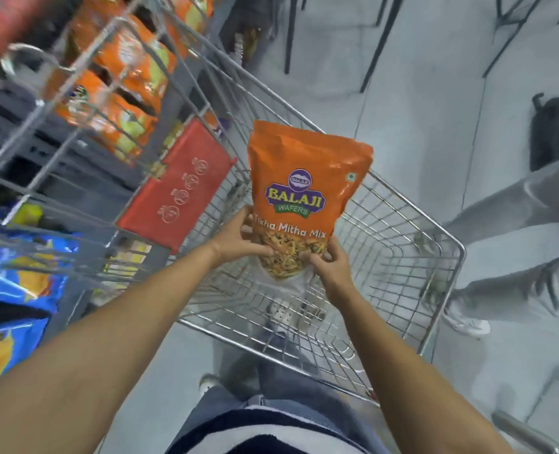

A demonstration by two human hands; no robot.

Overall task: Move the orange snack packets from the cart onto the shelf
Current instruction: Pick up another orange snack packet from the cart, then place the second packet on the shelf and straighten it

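An orange Balaji snack packet (307, 178) stands upright above the wire cart (399, 244). My left hand (239, 237) grips its lower left edge and my right hand (327, 267) grips its lower right corner. The cart basket below shows no other packets. On the left, a wire shelf (84, 126) carries several similar orange packets (124, 70), blurred by motion.
A red child-seat flap (180, 188) hangs on the cart's left end. Blue snack bags (12, 283) fill a lower shelf at the left. Another person's grey-trousered legs (517, 257) stand right of the cart. Dark chair legs and a black bag (556, 132) sit on the grey floor.
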